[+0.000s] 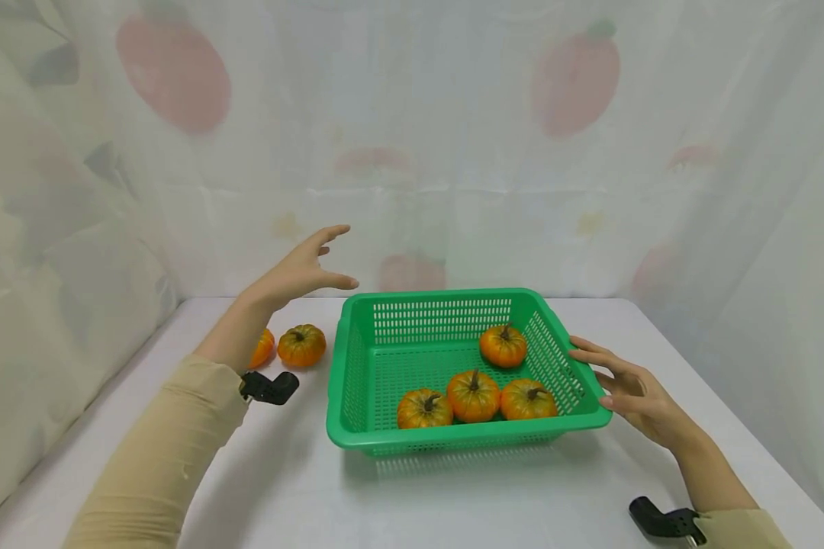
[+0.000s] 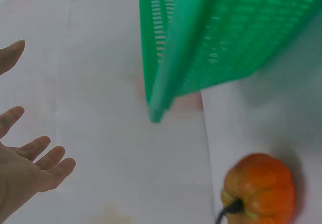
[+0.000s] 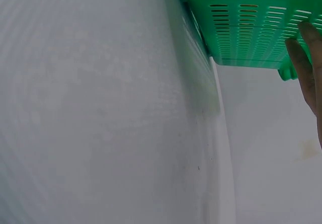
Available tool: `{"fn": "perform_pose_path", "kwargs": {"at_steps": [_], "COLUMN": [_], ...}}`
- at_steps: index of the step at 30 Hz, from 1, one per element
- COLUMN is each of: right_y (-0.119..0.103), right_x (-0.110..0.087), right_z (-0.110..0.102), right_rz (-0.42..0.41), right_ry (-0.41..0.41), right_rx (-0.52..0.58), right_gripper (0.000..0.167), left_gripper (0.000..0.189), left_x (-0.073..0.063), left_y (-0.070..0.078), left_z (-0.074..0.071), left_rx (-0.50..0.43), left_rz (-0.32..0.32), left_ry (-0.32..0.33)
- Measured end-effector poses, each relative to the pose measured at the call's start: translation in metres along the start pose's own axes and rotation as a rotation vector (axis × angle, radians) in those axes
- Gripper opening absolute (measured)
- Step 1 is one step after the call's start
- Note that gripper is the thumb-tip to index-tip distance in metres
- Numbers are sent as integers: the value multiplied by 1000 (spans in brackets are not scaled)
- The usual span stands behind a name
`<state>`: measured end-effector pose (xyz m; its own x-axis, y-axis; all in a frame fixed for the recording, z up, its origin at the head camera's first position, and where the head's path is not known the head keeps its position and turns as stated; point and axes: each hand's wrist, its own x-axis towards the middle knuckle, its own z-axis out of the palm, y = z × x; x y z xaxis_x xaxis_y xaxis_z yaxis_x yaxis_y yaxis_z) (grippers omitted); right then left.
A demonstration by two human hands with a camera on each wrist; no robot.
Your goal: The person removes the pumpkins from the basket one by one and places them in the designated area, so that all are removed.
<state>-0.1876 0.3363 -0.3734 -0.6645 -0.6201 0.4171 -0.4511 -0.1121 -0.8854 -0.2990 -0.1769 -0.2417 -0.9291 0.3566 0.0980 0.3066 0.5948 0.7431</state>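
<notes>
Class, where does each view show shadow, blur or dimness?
Head: soft shadow under the basket, hazy prints on the curtain; left wrist: the basket's near rim blurs, a faint shadow edges the pumpkin; right wrist: the right hand looks dark, faint ripples line the picture's left side.

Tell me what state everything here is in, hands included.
Green basket: open-topped, partly filled
Four inside pumpkins: stems on
Two outside pumpkins: on the table, one partly hidden
Left hand: raised, empty
Right hand: fingertips at the basket's right side
Printed backdrop: hanging
</notes>
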Motion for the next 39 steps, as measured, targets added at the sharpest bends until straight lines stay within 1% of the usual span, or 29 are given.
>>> {"fn": "perform_pose_path", "kwargs": {"at_steps": [6,10,16,20,26,31,39], "right_y": [0,0,0,0,-2,-3,-3], "right_x": [1,1,0,1,2,3,3], "right_z": [1,1,1,2,4,5,5], "right_rz": [-1,2,-2,-7,-4,1,-2], "right_ry": [-3,1,4,-3,-2,5,6], "right_rx": [-8,-13,-17,0,0,-11,-13], "right_gripper": [62,62,62,62,61,62,62], "left_gripper": [94,93,89,87,84,82,77], "left_x": [12,19,27,30,34,38,44], "left_y": [25,40,58,65,70,76,94], "left_z": [8,15,33,46,61,72,94], "left_rx": [-4,-26,-66,-87,-103,-97,-57], "left_rz": [67,100,141,165,200,214,218], "left_ry": [-16,-31,-73,-97,-109,-126,-165]}}
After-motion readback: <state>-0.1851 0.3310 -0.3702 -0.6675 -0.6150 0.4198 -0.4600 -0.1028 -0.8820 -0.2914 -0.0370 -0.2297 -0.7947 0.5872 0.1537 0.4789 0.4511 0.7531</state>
